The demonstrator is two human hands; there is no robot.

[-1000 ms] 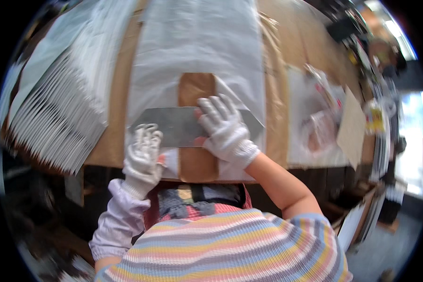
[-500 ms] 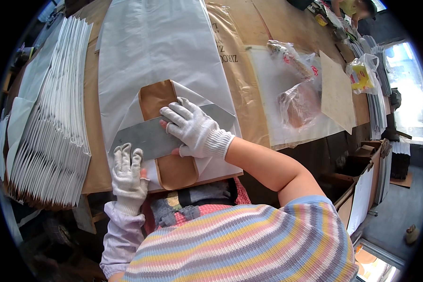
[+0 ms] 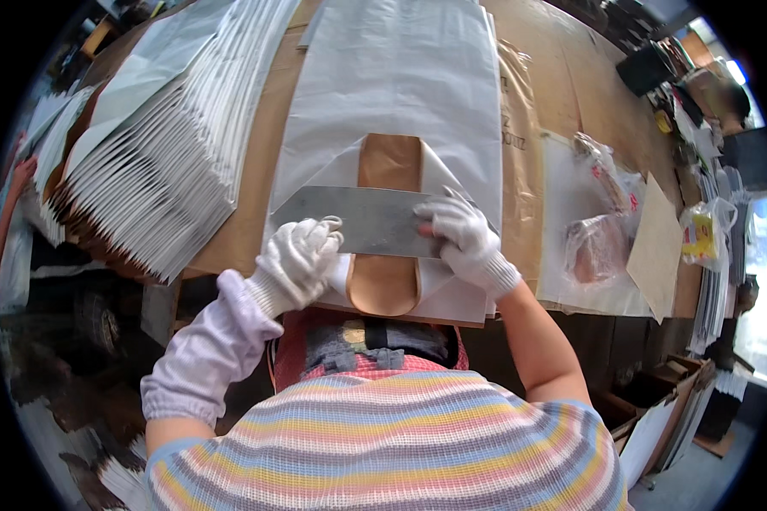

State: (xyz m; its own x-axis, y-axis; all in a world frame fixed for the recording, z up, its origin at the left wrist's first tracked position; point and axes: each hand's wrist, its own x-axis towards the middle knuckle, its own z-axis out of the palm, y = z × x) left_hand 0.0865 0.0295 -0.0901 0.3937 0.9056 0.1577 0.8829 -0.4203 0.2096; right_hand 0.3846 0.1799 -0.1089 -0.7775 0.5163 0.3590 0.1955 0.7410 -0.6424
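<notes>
A white paper sack (image 3: pixel 383 94) lies flat on the table, its near end folded into a diamond with brown inner paper (image 3: pixel 389 162) showing. Across that end rests a flat grey metal plate (image 3: pixel 371 217) with slanted ends. My left hand (image 3: pixel 302 260), in a white knit glove, is curled over the plate's lower left part; whatever its fingers pinch is hidden. At the plate's right end, my gloved right hand (image 3: pixel 467 237) grips it with bent fingers, bare fingertips showing. A rounded brown flap (image 3: pixel 383 285) sticks out below the plate, toward me.
A fanned stack of white sacks (image 3: pixel 170 162) lies at the left. To the right are a brown printed sack (image 3: pixel 518 170), clear plastic bags (image 3: pixel 595 247), a beige board (image 3: pixel 654 247) and a bag with a yellow package (image 3: pixel 703 234). Another person's arm (image 3: pixel 17 183) shows at far left.
My left hand has moved up onto the plate and its fingers have curled. My right hand has slid from the plate's middle to its right end. The view has shifted, and the plate lies more level.
</notes>
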